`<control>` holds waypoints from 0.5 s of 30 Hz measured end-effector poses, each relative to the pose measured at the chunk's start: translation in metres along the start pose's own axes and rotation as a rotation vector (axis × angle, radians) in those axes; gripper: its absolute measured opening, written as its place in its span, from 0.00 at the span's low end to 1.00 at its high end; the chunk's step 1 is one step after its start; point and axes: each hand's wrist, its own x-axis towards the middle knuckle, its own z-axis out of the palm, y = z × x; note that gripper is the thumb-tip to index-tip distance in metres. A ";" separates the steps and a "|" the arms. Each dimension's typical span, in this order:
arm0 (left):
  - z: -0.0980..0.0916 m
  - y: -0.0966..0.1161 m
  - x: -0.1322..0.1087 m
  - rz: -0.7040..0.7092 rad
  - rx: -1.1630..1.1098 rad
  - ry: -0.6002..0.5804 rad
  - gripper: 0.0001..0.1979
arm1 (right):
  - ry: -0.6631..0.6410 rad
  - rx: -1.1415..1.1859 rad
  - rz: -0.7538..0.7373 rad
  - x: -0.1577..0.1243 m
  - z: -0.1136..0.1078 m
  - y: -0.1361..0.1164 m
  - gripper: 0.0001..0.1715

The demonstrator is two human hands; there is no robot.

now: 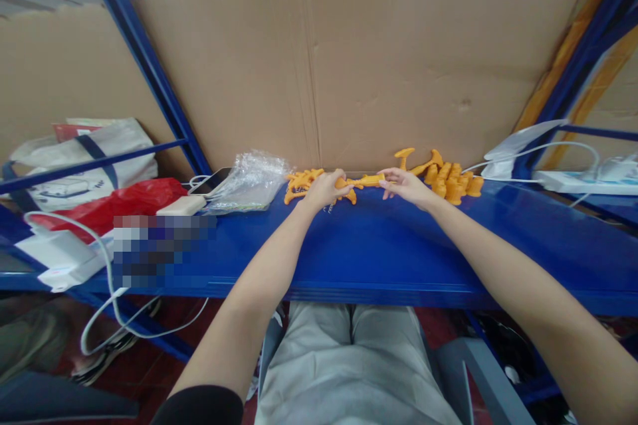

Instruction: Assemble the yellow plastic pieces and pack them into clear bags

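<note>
Both my hands meet over the back of a blue shelf (369,246). Between them lies a long orange plastic piece (367,181), held roughly level. My left hand (323,191) is closed around its left end, and the fingertips of my right hand (405,187) pinch its right end. Under and beside my left hand is a pile of orange plastic parts (299,180) with thin metal chains among them. Beyond my right hand lie orange pieces with curved T-shaped ends (405,154). Just right of it stands a cluster of short orange cup-like pieces (454,184).
Cardboard (389,66) walls off the back. To the left lie a clear plastic bag (252,179), a phone (212,180), a white box (180,206), a red bag (124,202) and cabled white plugs (64,255). At right is a white power strip (573,180).
</note>
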 end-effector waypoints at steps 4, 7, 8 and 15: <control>0.000 0.001 0.000 0.015 0.000 0.002 0.10 | -0.002 0.000 0.007 -0.001 -0.001 -0.005 0.24; -0.001 0.000 0.000 0.035 0.015 -0.006 0.09 | -0.012 -0.027 0.021 -0.003 0.001 -0.010 0.26; -0.001 0.000 0.000 0.039 0.022 -0.012 0.09 | -0.015 -0.037 0.027 -0.003 0.002 -0.010 0.27; -0.003 0.001 0.000 0.046 -0.003 -0.027 0.09 | 0.001 -0.057 0.121 0.000 0.006 -0.006 0.28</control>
